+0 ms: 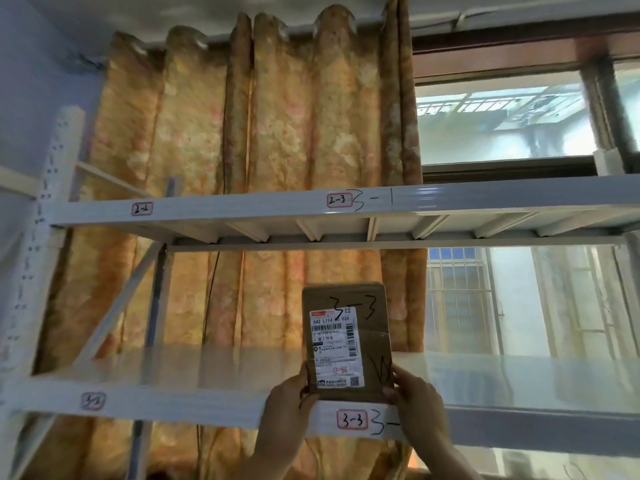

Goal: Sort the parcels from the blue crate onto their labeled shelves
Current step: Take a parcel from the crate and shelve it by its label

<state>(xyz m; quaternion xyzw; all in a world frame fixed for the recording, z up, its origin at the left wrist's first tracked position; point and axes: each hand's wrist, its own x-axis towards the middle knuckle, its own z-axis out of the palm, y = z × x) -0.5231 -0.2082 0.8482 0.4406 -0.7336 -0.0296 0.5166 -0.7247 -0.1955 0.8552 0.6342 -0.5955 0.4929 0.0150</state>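
A brown cardboard parcel (370,337) with a white shipping label and "3-3" handwritten on it stands upright at the front edge of the lower white shelf (207,372). My left hand (289,401) grips its lower left edge and my right hand (414,398) grips its lower right edge. Directly below the parcel, the shelf's front beam carries a red-framed tag (352,419) reading "3-3". The blue crate is out of view.
An upper white shelf beam (242,206) carries tags "2-2" (142,208) and "2-3" (340,200). Another tag (92,400) sits at the lower beam's left. An orange curtain (259,133) hangs behind the rack, a window (502,126) at right.
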